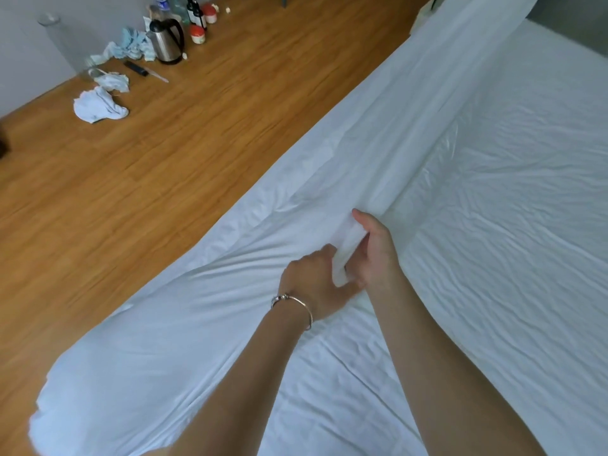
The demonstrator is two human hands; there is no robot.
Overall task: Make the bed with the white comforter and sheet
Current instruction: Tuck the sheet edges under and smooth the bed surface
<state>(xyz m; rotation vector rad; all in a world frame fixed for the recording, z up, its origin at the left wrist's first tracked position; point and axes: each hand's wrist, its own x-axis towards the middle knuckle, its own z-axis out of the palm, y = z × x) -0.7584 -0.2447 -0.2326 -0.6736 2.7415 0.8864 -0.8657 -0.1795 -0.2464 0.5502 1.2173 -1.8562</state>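
Observation:
A white comforter [184,324] is stretched along the left side of the bed, its edge lifted in a long ridge running toward the far end. Under it lies a wrinkled white sheet [513,199] covering the mattress. My left hand [312,281], with a bracelet on the wrist, grips a bunched fold of the comforter from the left. My right hand [371,248] grips the same fold from the right, fingers curled around the cloth. Both hands are close together near the middle of the view.
A wooden floor [158,179] runs along the bed's left side. By the far wall stand a steel kettle [166,39], several bottles and jars [197,18], crumpled cloths [98,105] and a dark remote [135,68].

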